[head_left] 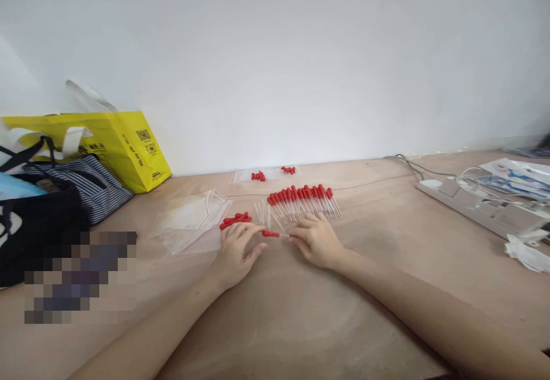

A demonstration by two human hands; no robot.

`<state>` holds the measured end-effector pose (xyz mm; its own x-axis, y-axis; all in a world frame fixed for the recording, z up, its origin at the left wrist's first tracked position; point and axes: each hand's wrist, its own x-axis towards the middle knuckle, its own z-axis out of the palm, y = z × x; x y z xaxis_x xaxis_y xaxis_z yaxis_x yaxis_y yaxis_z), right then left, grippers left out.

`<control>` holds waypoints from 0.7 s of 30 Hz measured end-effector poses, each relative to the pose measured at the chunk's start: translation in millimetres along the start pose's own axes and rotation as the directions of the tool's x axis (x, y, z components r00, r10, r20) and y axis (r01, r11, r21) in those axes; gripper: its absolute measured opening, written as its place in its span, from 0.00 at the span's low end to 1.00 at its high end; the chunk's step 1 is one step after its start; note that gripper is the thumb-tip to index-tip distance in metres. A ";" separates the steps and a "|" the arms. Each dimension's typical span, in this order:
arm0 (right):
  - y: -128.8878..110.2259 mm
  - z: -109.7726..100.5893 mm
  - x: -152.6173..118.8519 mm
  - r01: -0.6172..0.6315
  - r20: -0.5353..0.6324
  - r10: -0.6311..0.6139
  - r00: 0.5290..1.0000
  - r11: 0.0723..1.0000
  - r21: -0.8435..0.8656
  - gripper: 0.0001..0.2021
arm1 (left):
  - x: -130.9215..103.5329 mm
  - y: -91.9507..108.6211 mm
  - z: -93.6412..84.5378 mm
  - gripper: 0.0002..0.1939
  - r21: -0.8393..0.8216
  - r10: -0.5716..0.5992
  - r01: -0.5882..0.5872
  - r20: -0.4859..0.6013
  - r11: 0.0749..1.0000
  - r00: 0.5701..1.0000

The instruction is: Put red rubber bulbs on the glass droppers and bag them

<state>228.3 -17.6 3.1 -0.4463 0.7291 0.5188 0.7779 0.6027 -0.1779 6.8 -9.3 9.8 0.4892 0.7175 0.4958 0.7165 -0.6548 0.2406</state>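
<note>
My right hand (315, 239) pinches a thin clear tube whose left end carries a red rubber bulb (270, 233). My left hand (238, 251) has its thumb and fingers apart; a fingertip is at the bulb's left end, and nothing is gripped. Behind my left hand lies a small pile of red bulbs (235, 220). Several bare clear tubes (263, 212) lie between that pile and a row of tubes with red bulbs on them (301, 194), which fans out behind my right hand.
Clear zip bags (193, 219) lie at the left, and another bag with red bulbs (259, 176) is near the wall. A yellow bag (129, 151), a striped pouch (97, 188) and a black bag (47, 225) stand far left. A white power strip (466, 205) and cables are right.
</note>
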 end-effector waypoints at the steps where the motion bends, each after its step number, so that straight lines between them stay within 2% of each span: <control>1: 6.1 0.9 3.1 -0.089 -0.048 0.089 0.995 0.996 0.003 0.08 | 0.8 -4.8 0.2 0.13 0.034 -0.036 0.038 -0.046 0.999 0.998; 3: 21.4 3.7 11.8 -0.297 -0.143 0.298 0.944 0.955 0.026 0.08 | 3.2 -15.6 0.7 0.12 0.109 -0.116 0.130 -0.124 0.985 0.985; 5: 36.8 7.5 22.8 -0.489 -0.206 0.485 0.850 0.872 0.034 0.08 | 6.1 -25.8 1.0 0.11 0.184 -0.190 0.223 -0.181 0.957 0.965; 7: 48.2 12.0 34.2 -0.598 -0.223 0.587 0.778 0.801 0.025 0.09 | 8.5 -33.4 0.6 0.11 0.238 -0.237 0.283 -0.203 0.929 0.950; 9: 54.1 16.8 44.2 -0.651 -0.218 0.636 0.740 0.759 0.003 0.08 | 9.8 -37.6 -0.1 0.11 0.265 -0.269 0.316 -0.198 0.911 0.943; 12: 56.3 24.3 54.1 -0.676 -0.207 0.655 0.726 0.735 -0.044 0.07 | 10.0 -39.8 -0.2 0.10 0.286 -0.293 0.334 -0.175 0.898 0.940; 16: 58.7 31.4 57.6 -0.667 -0.217 0.638 0.738 0.738 -0.101 0.07 | 9.5 -40.3 2.1 0.06 0.322 -0.261 0.310 -0.187 0.895 0.947; 21: 52.7 29.5 55.9 -0.635 -0.219 0.602 0.768 0.760 -0.137 0.09 | 11.1 -38.4 4.3 0.07 0.363 -0.218 0.279 -0.202 0.889 0.955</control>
<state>231.3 64.4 -1.9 0.2221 0.8519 0.4742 0.9355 -0.0490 -0.3500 -13.2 24.8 2.4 0.2110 0.7798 0.5895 0.9540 -0.2957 0.0496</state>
